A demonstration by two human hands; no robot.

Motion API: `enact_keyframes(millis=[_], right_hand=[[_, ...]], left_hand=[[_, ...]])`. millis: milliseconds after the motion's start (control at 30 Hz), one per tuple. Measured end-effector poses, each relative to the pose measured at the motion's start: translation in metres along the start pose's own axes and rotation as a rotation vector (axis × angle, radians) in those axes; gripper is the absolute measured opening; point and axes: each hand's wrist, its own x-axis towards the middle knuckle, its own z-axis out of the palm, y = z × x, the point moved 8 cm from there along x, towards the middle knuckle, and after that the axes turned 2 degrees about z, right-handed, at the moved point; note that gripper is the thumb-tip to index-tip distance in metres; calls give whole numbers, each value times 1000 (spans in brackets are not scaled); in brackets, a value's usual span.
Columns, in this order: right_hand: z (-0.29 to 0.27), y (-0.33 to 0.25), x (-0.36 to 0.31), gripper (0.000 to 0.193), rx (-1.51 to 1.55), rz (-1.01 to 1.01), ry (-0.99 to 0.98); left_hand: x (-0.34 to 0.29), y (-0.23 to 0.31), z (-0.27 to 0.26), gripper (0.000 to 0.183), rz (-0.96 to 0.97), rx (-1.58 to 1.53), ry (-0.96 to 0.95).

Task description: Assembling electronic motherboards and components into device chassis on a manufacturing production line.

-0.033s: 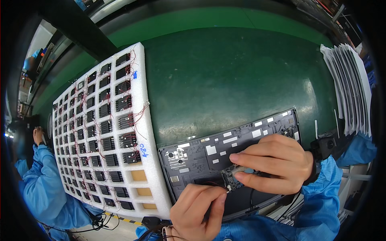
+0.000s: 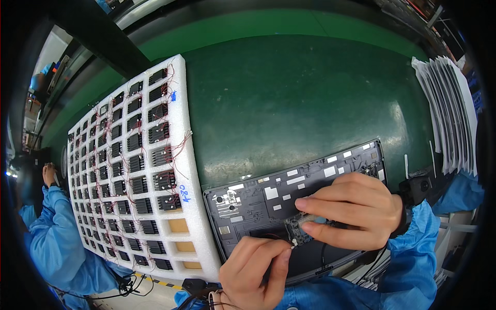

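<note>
Left hand (image 2: 253, 271): pinched on white connector (image 2: 294, 242) | right hand (image 2: 359, 213): parted (thumb touching circuit board (image 2: 295, 226))

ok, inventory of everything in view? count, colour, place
Bench: 1, green, centre
Foam tray: 1, white, left
Finned parts: dozens, black, red-wired, in foam tray
Casing: 1, dark grey, lower centre
Circuit board: 1, dark, on casing
Connector: 1, white, by circuit board
Sheet stack: 1, white, right
Cables: several, black, lower left
Post: 1, dark, upper left
Co-worker: 1, blue sleeves, far left
Clutter: uncountable, mixed colours, picture rim
Wrist device: 1, black, lower right
Left hand: 1, bare, lower centre
Right hand: 1, bare, over circuit board
</note>
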Motion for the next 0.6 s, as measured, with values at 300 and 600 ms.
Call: enact_keyframes(millis=[300,600], right_hand=[[-1,-3,0,13,36,-41,-3],[-1,-3,0,10,45,-36,-15]], left_hand=[[-8,-22,7,12,-137,-169,-142],[-4,-12,6,11,-207,-133,-222]])
